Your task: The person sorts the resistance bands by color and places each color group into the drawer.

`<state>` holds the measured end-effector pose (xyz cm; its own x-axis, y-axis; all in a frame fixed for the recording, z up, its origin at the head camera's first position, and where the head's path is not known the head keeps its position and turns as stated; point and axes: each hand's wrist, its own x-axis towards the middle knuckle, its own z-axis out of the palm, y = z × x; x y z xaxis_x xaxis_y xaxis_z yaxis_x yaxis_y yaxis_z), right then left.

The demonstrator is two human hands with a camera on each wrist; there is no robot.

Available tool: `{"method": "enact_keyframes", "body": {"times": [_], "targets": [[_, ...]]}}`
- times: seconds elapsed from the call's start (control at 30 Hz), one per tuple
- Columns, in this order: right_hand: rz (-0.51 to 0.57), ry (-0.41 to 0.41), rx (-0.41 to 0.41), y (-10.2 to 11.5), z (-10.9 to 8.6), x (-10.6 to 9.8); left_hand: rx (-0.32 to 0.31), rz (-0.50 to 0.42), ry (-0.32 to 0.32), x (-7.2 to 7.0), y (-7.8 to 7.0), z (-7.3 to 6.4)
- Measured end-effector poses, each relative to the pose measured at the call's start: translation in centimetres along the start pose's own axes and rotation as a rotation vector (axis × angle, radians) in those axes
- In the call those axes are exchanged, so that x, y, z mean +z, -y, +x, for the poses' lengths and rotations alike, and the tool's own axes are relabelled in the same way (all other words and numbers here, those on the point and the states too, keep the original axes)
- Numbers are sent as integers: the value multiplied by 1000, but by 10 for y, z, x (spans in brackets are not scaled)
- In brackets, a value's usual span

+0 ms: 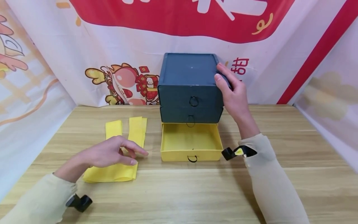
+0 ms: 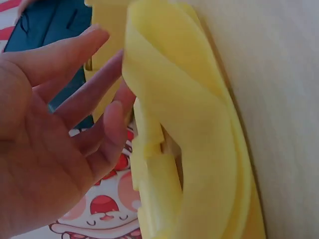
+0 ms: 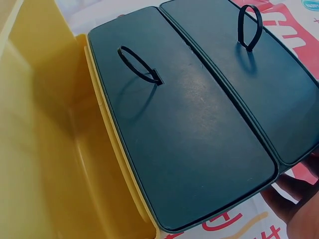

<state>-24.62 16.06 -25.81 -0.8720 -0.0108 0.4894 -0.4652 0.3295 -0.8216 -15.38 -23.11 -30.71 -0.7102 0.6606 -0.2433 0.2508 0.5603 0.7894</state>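
My left hand [image 1: 107,152] hovers over folded yellow fabric [image 1: 112,174], its fingers loosely extended with nothing between them. In the left wrist view, the layered yellow fabric [image 2: 204,134] lies just beyond the fingertips. Two flat yellow strips [image 1: 137,130] reach out past the hand. My right hand [image 1: 235,93] rests against the upper right edge of a dark blue drawer box [image 1: 190,73], thumb and forefinger straight on its top. Below the two closed blue drawer fronts [image 3: 184,119], an empty yellow drawer [image 1: 179,156] is pulled out.
Black ring pulls [image 3: 138,64] hang on the drawer fronts. A printed curtain [image 1: 126,40] stands right behind the box. Wood-grain table [image 1: 179,193] surface extends in front of the drawer. Small black cameras [image 1: 79,203] are worn at both wrists.
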Motion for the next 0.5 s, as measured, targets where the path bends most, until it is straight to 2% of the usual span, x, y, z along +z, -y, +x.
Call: {"method": "enact_keyframes", "body": {"times": [0.13,0.3,0.5], "targets": [[2,-1,2,0,-1,1,-14,28,37,-3,10,0],[7,-2,1,-1,-1,0,-21,13,70,-3,14,1],[6,-1,-8,-1,0,0,-15,32,48,-1,18,2]]}}
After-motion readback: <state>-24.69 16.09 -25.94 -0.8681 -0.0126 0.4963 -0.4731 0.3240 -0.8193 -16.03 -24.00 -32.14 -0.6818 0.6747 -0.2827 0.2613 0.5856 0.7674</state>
